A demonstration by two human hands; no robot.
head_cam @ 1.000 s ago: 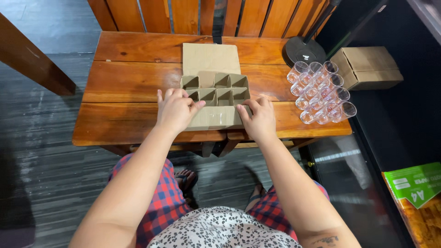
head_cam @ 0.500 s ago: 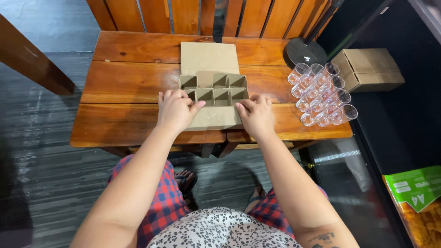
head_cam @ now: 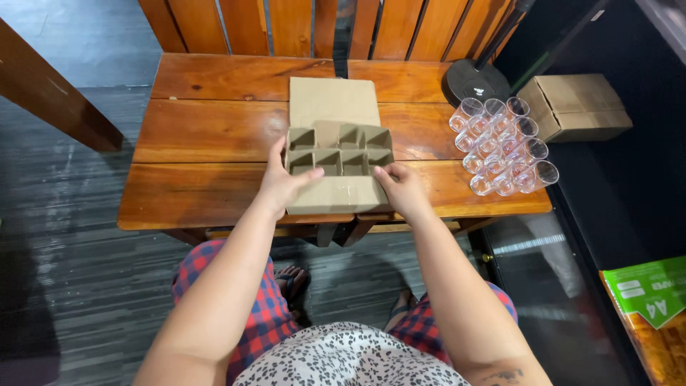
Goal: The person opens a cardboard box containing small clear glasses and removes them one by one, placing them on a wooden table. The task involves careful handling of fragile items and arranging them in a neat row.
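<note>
An open brown cardboard box [head_cam: 334,193] with a grid divider inside lies on the wooden table [head_cam: 207,186], its flaps folded out flat toward me and away. My left hand [head_cam: 283,180] grips the box's left side, thumb over the near flap and fingers at the divider's edge. My right hand [head_cam: 401,187] holds the box's right front corner. The divider cells look empty. A cluster of several clear plastic cups [head_cam: 501,145] lies on the table to the right of the box, apart from both hands.
A closed cardboard box [head_cam: 575,107] sits at the right beyond the table. A black round stand base [head_cam: 474,82] rests on the table's far right corner. Wooden slats [head_cam: 286,25] back the table. A green paper package [head_cam: 647,289] lies at lower right.
Both hands have slid outward, from the top of the near flap to the box's left and right sides. The view has shifted slightly; the cups have not moved.
</note>
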